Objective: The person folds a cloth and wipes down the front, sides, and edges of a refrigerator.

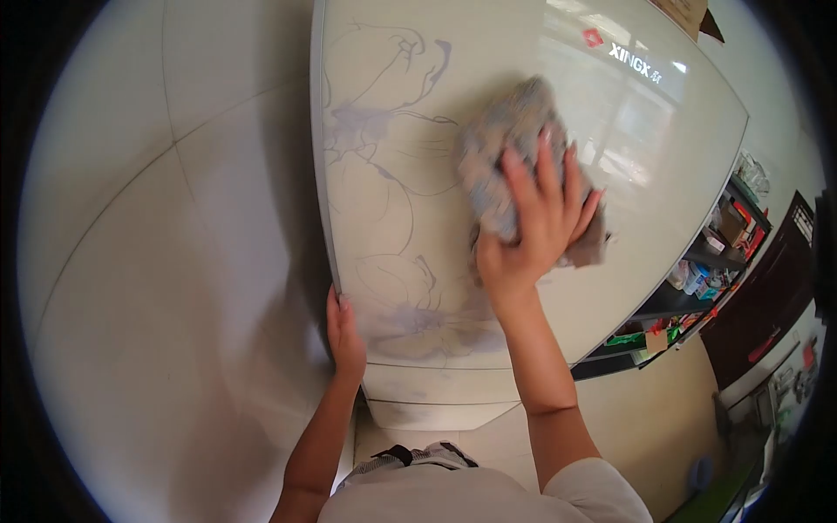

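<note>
A cream refrigerator door [375,218] with grey-violet flower line art and a XINGX logo [635,63] fills the middle of the head view. Against its front, my right hand [536,213] presses a crumpled grey-brown patterned cloth [506,131], fingers spread over it. The cloth is slightly blurred, and part of it lies hidden beneath the palm. Lower down on the left, my left hand [347,336] holds the door's side edge, thumb and fingers on either side of the corner. Its other fingers are partly hidden behind the edge.
A tiled white wall [174,261] stands close on the left. To the right of the refrigerator, a dark shelf [676,301] carries boxes and bags. Farther right are a dark brown door [754,301] and a blue round object [700,473] near the floor. A cardboard box [684,13] sits at the top.
</note>
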Motion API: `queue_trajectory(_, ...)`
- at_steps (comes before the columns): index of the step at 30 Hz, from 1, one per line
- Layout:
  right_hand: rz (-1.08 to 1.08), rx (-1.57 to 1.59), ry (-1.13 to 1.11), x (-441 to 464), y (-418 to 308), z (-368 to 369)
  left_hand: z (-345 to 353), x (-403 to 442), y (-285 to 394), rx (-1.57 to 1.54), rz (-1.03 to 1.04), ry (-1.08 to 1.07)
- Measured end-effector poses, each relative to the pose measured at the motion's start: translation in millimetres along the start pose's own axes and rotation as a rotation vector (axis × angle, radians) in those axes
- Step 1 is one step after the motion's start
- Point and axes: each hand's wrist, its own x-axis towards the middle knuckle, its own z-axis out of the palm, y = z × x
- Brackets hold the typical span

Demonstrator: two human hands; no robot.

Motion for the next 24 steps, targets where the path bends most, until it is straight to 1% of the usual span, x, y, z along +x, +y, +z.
queue_trajectory(1, 0.006, -0.003, 0.034, 6, -1, 8, -1, 0, 0, -0.004, -0.006, -0.003)
queue_trajectory(2, 0.017, -0.008, -0.04, 0, -6, 9, -4, -1, -1, -0.009, -0.011, -0.005)
queue_trajectory(4, 0.03, -0.018, -0.183, -39, -19, 10, -6, -1, -3, -0.021, -0.023, -0.014)
queue_trajectory(7, -0.077, 0.059, -0.319, -166, -33, 21, -11, 0, -3, -0.023, -0.05, -0.023)
queue_trajectory(8, -0.159, 0.033, -0.364, -212, -38, 19, -14, 1, -2, -0.032, -0.054, -0.034)
queue_trajectory(9, -0.183, 0.039, -0.379, -249, -42, 12, -16, 2, -2, -0.041, -0.053, -0.047)
queue_trajectory(10, -0.211, 0.046, -0.394, -257, -48, 9, -20, 3, -4, -0.083, -0.032, -0.073)
queue_trajectory(11, -0.172, 0.081, -0.41, -260, -44, 8, -23, 4, -5, -0.125, -0.013, -0.101)
queue_trajectory(12, -0.131, 0.116, -0.431, -237, -40, 0, -27, 2, -6, -0.166, -0.002, -0.124)
queue_trajectory(13, -0.087, 0.149, -0.46, -213, -37, -6, -27, -3, -8, -0.137, -0.024, -0.098)
queue_trajectory(14, -0.078, 0.152, -0.318, -187, -32, 2, -25, -7, -7, -0.135, -0.039, -0.093)
queue_trajectory(15, -0.027, 0.136, -0.265, -150, -29, 5, -23, -6, -7, -0.136, -0.042, -0.089)
queue_trajectory(16, 0.029, 0.13, -0.152, -103, -29, 9, -19, -4, -8, -0.139, -0.038, -0.084)
queue_trajectory(17, 0.027, 0.066, -0.175, -57, -23, 8, -18, -5, -7, -0.132, -0.059, -0.104)
queue_trajectory(18, 0.039, 0.106, -0.073, -12, -24, 11, -16, -6, -8, -0.112, -0.045, -0.089)
queue_trajectory(19, 0.002, 0.114, 0.016, 22, -19, 18, -15, -6, -9, -0.092, -0.032, -0.073)
queue_trajectory(20, 0.019, 0.111, 0.09, 36, -25, 29, -20, -6, -12, -0.075, -0.014, -0.055)
queue_trajectory(22, -0.019, -0.004, 0.05, 26, -36, 32, -24, -9, -16, -0.131, -0.04, -0.049)
queue_trajectory(24, -0.044, 0.045, -0.147, -15, -45, 29, -23, -9, -17, -0.191, -0.022, -0.064)
